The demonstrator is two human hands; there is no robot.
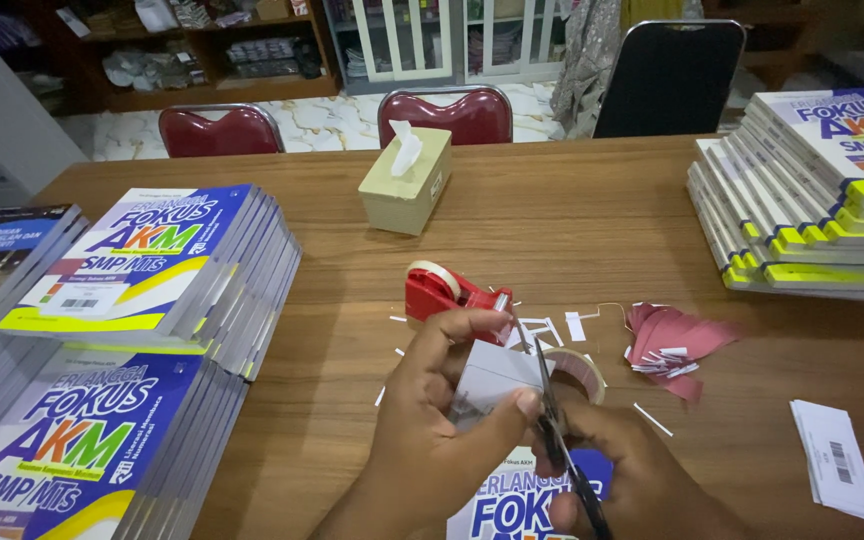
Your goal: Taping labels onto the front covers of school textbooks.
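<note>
Near the front edge of the table (572, 215), the left hand (432, 420) is closed around a small white paper piece (492, 380), with the thumb pressing on its lower edge and the fingers curled over the top. The right hand (632, 480) is closed on the handles of the scissors (552, 400), and the blades point up and away, lying along the right side of the paper; I cannot tell how wide the blades are open. To cut well, I judge the paper should stay flat and tight between thumb and fingers, the thumb staying clear of the blade line, and the cut should be slow and straight. Just behind the hands stands a red tape dispenser (437, 290), and a loose tape roll (580, 368) lies beside the scissors. Small white paper strips (562, 328) and reddish paper scraps (667, 335) lie to the right. A book with a blue cover (512, 505) lies under the hands. Stacks of books (142, 270) stand at the left and right edges, a tissue box (404, 185) is further back, and white label sheets (834, 455) lie near the front right corner.
</note>
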